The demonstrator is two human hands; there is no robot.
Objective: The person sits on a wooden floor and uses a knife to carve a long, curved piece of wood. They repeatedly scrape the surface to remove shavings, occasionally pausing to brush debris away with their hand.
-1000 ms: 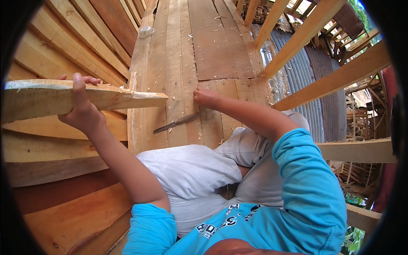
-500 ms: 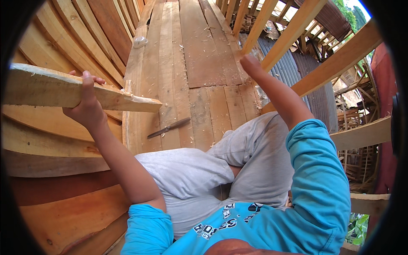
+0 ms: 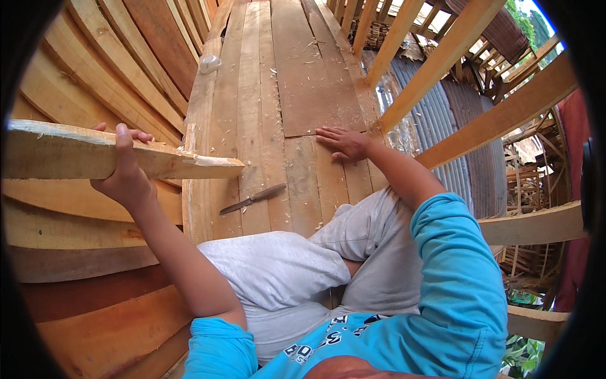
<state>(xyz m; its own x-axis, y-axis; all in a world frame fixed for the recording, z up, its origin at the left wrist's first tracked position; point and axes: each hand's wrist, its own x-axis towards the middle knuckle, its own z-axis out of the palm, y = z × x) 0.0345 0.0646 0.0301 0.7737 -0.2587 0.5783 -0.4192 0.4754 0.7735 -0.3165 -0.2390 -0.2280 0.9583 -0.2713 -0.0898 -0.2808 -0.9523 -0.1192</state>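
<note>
My left hand (image 3: pixel 126 165) is wrapped round a thick wooden beam (image 3: pixel 69 153), thumb over its top and fingertips showing along the far edge. The beam reaches in from the left, and its roughly cut end, paler on top, stops over the plank floor (image 3: pixel 252 107). My right hand (image 3: pixel 346 144) lies palm down near the edge of a wide brown board (image 3: pixel 315 95), its fingers stretched out toward the left and nothing in them. Between the hands and my crossed legs, a knife (image 3: pixel 252 199) with a dark handle lies flat on the planks, its blade pointing left.
Curved wooden planks (image 3: pixel 82 208) form a wall on my left. Slanting wooden posts (image 3: pixel 435 63) stand along the right, with corrugated metal sheets (image 3: pixel 435 120) beyond. A small clear container (image 3: pixel 209 64) sits at the far left of the floor. Wood shavings are scattered about.
My right hand has come down and left from near the posts onto the floor, its fingers now spread. My left hand still holds the beam, which appears slightly lower in view.
</note>
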